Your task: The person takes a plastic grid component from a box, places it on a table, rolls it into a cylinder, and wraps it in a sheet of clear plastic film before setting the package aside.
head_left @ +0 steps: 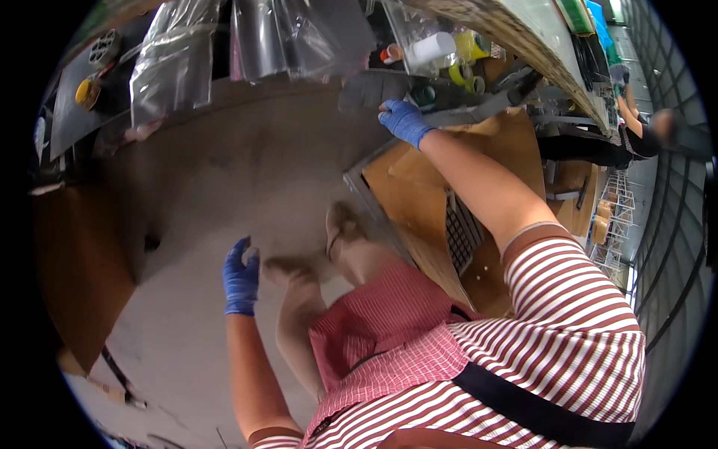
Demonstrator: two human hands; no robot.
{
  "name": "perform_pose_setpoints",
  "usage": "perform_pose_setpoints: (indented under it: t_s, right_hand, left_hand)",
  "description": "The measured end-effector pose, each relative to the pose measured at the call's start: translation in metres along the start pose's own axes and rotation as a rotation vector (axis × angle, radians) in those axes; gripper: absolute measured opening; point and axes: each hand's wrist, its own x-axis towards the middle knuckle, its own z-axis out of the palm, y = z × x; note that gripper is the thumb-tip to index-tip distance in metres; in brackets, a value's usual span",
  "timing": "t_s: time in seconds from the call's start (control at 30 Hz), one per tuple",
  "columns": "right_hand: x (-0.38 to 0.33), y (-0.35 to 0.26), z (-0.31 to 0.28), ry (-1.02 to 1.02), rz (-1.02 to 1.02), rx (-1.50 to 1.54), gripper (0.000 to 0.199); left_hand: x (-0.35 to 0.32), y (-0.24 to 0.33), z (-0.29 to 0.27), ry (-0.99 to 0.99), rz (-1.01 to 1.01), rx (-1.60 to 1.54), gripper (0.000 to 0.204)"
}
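My right hand (406, 123), in a blue glove, reaches to the front of a cluttered workbench. Its fingers are curled together beside a dark grey flat piece (372, 91); whether anything small is between them is hidden. Just beyond it lies a dark green tape roll (423, 95). Lower and to the left, my left hand (241, 278), also gloved in blue, hangs over the grey floor (187, 202). Its thumb and fingers are apart with nothing between them.
Clear plastic bags (176, 63) hang along the far side. Yellow tape rolls (462, 72) and a white cylinder (434, 48) sit on the bench. A large open cardboard box (411, 187) stands beside my legs, another brown board (82, 262) at left. Another person (636, 127) works at far right.
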Motion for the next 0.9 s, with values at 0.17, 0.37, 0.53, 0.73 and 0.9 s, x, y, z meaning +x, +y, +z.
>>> perform_pose_setpoints:
  t_s: [0.17, 0.37, 0.53, 0.73, 0.9]
  right_hand:
    - [0.082, 0.062, 0.013, 0.084, 0.384, -0.371, 0.03]
    - [0.166, 0.147, -0.018, 0.215, 0.482, -0.934, 0.027]
    - [0.219, 0.199, -0.023, -0.119, 0.316, -1.159, 0.029]
    - [0.248, 0.23, 0.034, 0.637, 0.831, -0.123, 0.038]
    - [0.215, 0.219, 0.031, 0.67, 0.685, -0.102, 0.031]
  left_hand:
    - [0.138, -0.012, -0.034, 0.08, 0.373, 0.422, 0.037]
    - [0.271, 0.035, -0.069, 0.172, 0.675, 0.467, 0.033]
    - [0.301, 0.06, -0.067, 0.136, 0.742, 0.562, 0.032]
    - [0.303, 0.007, -0.05, 0.136, 0.728, 0.562, 0.038]
    - [0.295, -0.028, -0.004, 0.034, 0.367, 0.234, 0.036]
